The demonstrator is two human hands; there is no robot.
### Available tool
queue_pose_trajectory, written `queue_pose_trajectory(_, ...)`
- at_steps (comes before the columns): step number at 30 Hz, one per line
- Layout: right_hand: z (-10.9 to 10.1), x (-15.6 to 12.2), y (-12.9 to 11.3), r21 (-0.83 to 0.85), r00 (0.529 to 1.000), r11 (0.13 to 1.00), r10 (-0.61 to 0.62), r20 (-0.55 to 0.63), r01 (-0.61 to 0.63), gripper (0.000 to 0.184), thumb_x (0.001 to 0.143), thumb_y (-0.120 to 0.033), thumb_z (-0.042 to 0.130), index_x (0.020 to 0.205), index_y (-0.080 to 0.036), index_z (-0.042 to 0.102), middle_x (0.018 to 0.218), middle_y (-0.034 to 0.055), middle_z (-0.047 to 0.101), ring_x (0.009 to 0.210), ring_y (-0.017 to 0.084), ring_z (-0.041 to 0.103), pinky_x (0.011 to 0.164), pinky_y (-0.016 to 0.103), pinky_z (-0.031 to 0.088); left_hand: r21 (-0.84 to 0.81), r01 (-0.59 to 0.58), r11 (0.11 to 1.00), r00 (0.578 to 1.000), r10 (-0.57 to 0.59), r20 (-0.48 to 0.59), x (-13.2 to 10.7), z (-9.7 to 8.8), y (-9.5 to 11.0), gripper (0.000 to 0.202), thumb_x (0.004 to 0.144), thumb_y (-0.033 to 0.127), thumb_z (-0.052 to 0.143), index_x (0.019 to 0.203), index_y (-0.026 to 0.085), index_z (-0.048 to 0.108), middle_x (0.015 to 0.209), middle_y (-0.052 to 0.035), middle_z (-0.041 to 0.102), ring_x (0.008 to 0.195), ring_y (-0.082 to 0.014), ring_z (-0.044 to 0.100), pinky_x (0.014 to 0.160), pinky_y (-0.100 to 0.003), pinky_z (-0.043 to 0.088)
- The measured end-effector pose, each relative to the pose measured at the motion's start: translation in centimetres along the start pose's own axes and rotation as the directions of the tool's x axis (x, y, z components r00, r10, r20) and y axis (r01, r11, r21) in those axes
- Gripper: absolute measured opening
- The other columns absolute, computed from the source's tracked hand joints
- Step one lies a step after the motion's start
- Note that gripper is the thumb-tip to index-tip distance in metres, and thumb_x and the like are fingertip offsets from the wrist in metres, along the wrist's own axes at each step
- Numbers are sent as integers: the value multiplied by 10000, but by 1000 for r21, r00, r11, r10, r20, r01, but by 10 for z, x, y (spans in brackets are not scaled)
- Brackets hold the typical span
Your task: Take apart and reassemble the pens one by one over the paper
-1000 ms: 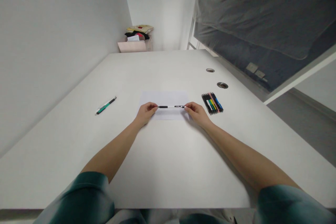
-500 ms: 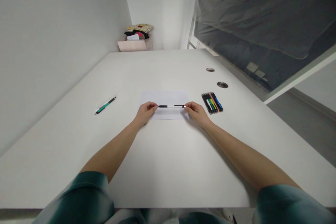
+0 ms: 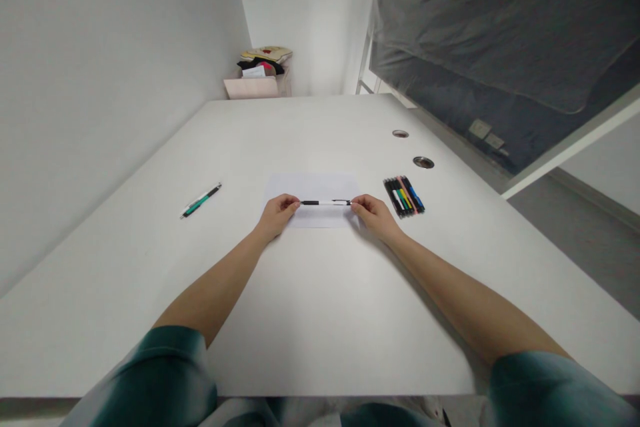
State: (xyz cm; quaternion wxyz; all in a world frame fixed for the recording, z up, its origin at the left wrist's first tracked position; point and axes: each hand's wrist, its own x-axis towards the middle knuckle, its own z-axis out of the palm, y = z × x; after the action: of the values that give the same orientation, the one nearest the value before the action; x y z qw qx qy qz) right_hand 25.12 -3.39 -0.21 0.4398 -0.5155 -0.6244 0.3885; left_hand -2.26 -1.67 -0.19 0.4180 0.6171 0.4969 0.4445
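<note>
A white pen (image 3: 325,203) with a black grip and a clip lies level between my two hands, over a sheet of white paper (image 3: 315,219). My left hand (image 3: 278,215) pinches its left tip end, beside the black grip. At the clip end, my right hand (image 3: 374,215) pinches it between thumb and finger. The fingers of both hands are closed, and they hide the pen's very ends. To the right of my right hand, several pens and markers (image 3: 404,197) lie side by side in a row.
Two pens, one green and black (image 3: 201,201) and one pale, lie together on the left of the white table (image 3: 320,320). Two round metal fittings (image 3: 424,162) sit toward the right edge. Beyond the far edge stands a box (image 3: 251,87) piled with things.
The pen has turned slightly about its length, so its clip looks different. Both hands keep the same place and grip.
</note>
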Motion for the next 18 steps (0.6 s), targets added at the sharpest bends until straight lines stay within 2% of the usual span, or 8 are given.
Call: queue_pose_trajectory(18,0,-1,-4,-3,1000,1000,2,-2,-2,341,759,-529,605,783,-189,602,609,-22,509,541,118,392,518,272,325,30,3,1000,1000,-3,6,0,-1,-2,303,738,449,662,815,157,670,617,8,569,615,-127,489,600,-261,390)
